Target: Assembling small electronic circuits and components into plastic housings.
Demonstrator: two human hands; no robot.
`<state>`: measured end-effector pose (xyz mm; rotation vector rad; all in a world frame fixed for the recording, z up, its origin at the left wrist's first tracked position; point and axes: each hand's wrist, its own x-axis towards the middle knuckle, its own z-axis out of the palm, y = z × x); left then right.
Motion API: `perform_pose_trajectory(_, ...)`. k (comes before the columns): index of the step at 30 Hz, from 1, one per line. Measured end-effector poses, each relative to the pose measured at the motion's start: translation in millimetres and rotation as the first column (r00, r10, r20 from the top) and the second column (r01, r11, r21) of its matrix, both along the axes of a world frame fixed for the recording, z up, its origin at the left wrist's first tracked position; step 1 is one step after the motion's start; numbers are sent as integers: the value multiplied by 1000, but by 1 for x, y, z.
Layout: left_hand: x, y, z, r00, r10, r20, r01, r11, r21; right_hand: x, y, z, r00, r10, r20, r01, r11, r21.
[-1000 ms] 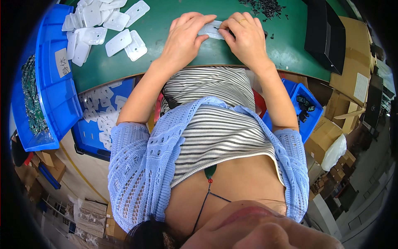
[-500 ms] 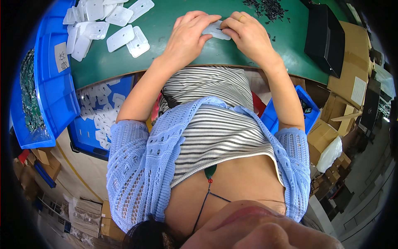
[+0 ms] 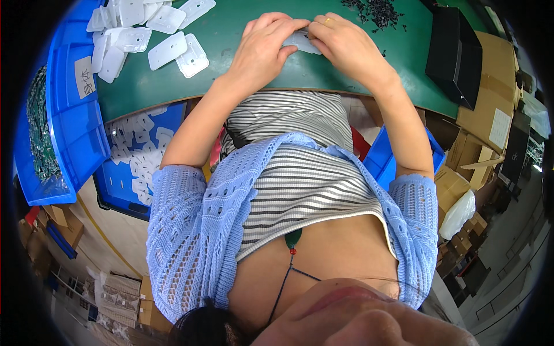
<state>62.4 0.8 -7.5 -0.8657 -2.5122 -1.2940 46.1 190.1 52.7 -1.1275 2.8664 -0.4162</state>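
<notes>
Between my hands, just above the green table (image 3: 242,63), is a pale translucent plastic plate (image 3: 301,42) with rounded corners. My left hand (image 3: 265,47) grips its left side, thumb below and fingers along the far edge. On the plate's right side, my right hand (image 3: 348,46) is closed, its thumb and fingers pressed together at the edge. Whatever small part may be in the right fingertips is hidden by the hand. Similar white plates (image 3: 167,51) lie loose to the left of my left hand. Beyond my right hand is a scattered heap of small black parts (image 3: 378,12).
A blue bin (image 3: 78,115) with green circuit boards (image 3: 43,130) stands at the left. Below the table edge, a blue tray (image 3: 118,187) holds white plastic pieces. At the right are a black box (image 3: 453,55), cardboard boxes (image 3: 490,86) and another blue bin (image 3: 378,155).
My right hand has tipped forward over the plate, its wrist and forearm shifting slightly right. The left hand has stayed on the plate.
</notes>
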Motion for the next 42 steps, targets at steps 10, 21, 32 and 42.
perform_pose_trajectory(10, 1, -1, 2, 999, -5, 36, 5, 1000, 20, -9, 4, -2, 988, 18, 153, -7, 997, -73)
perform_pose_trajectory(21, 1, 0, 1, 1000, -1, 28, 0, 1000, 20, -2, 3, 0, 995, -25, 101, 33, 996, -84)
perform_pose_trajectory(32, 0, -1, -1, 1000, 18, 8, -18, 1000, 20, -18, -4, 7, 957, -44, 286, 42, 999, 12)
perform_pose_trajectory(42, 1, -1, 2, 999, 4, 40, -5, 1000, 7, -14, -2, 8, 916, -131, 379, 159, 986, -45)
